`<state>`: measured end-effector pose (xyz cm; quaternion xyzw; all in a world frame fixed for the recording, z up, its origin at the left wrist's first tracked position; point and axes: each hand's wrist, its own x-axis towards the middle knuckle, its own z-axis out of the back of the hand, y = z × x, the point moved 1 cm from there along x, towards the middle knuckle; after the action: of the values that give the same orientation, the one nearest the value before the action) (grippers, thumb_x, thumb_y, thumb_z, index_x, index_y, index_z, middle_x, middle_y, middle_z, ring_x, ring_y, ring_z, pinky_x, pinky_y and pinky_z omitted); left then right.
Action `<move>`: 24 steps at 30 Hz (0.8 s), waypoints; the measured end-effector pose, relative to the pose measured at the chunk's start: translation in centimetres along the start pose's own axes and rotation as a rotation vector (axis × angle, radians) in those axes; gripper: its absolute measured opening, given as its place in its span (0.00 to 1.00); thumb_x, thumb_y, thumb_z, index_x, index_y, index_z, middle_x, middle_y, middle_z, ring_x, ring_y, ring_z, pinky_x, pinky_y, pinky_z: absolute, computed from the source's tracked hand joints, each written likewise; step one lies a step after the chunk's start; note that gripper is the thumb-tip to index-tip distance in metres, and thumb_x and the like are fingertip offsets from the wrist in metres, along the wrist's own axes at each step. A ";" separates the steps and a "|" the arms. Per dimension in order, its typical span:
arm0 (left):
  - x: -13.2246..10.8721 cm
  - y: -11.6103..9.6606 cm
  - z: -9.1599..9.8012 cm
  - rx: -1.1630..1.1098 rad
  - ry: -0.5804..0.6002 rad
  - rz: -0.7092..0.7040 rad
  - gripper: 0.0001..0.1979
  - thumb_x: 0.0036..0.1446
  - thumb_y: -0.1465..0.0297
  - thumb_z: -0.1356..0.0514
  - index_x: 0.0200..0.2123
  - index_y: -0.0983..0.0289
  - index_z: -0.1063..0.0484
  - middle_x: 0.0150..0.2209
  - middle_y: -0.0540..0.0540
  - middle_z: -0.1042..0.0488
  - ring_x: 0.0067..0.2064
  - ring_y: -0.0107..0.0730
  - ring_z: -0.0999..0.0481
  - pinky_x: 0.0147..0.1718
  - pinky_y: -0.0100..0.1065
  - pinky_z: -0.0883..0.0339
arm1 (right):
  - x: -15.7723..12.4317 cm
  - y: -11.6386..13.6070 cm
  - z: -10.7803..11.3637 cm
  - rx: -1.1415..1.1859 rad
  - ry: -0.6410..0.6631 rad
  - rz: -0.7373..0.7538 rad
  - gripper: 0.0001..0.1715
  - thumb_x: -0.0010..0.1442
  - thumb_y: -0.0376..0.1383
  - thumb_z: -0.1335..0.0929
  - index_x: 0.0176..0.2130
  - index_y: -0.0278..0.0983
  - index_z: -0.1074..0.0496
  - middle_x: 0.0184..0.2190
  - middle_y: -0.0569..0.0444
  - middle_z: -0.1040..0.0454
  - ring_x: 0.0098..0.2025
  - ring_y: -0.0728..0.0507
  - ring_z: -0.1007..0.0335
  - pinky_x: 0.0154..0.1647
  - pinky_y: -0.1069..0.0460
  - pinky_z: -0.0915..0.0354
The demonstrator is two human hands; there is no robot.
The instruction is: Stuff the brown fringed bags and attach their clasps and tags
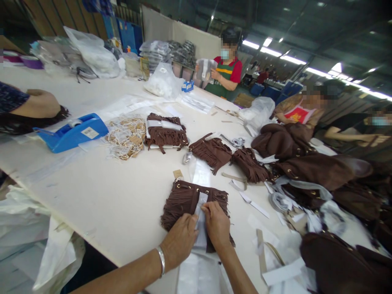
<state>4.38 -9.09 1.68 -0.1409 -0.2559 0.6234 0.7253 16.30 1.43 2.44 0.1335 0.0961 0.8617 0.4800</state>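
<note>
A brown fringed bag (183, 200) lies flat on the white table (116, 196) in front of me, a tan tag at its top left corner. A white paper strip (201, 220) runs down its middle. My left hand (180, 239), with a silver bracelet on the wrist, presses on the bag and pinches the strip's left edge. My right hand (217, 224) pinches the strip's right edge, fingers closed on it. Both hands touch each other over the strip.
Several more fringed bags (165, 132) lie further up the table, beside a pile of string tags (125, 136) and a blue tape dispenser (73, 131). Brown bags are heaped at the right (318, 167). Other people work at the left and far side. Plastic bags hang off the near left edge.
</note>
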 end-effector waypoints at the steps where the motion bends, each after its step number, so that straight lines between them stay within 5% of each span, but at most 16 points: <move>1: 0.0 0.0 0.0 0.016 0.003 -0.005 0.16 0.63 0.78 0.51 0.54 0.68 0.38 0.50 0.62 0.31 0.50 0.40 0.32 0.52 0.45 0.35 | 0.0 0.0 0.0 0.001 -0.009 0.002 0.15 0.69 0.40 0.41 0.38 0.39 0.29 0.36 0.53 0.27 0.35 0.47 0.30 0.32 0.54 0.43; 13: 1.1 0.0 -0.1 0.091 0.142 0.051 0.25 0.63 0.74 0.52 0.63 0.69 0.46 0.49 0.62 0.32 0.48 0.43 0.35 0.50 0.47 0.40 | -0.2 0.1 -0.8 -0.115 -0.060 0.041 0.12 0.69 0.38 0.41 0.37 0.40 0.32 0.34 0.53 0.28 0.33 0.45 0.31 0.30 0.52 0.43; 18: 1.7 -0.3 0.4 0.117 0.146 0.125 0.23 0.66 0.67 0.54 0.63 0.65 0.44 0.48 0.61 0.33 0.48 0.45 0.37 0.50 0.49 0.39 | 0.2 -0.7 -0.8 -0.024 -0.083 0.029 0.08 0.66 0.39 0.38 0.43 0.38 0.35 0.39 0.50 0.27 0.41 0.42 0.29 0.38 0.51 0.38; 24: 2.5 -0.3 0.0 0.108 0.196 0.172 0.25 0.66 0.64 0.54 0.63 0.64 0.45 0.49 0.62 0.35 0.49 0.48 0.39 0.51 0.52 0.40 | 2.2 -1.6 0.8 0.124 0.150 -0.161 0.07 0.59 0.41 0.34 0.37 0.41 0.35 0.25 0.60 0.29 0.26 0.45 0.31 0.26 0.53 0.44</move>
<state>4.82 -6.73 2.35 -0.1835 -0.1367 0.6795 0.6971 16.73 4.12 3.05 0.0898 0.1952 0.8204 0.5299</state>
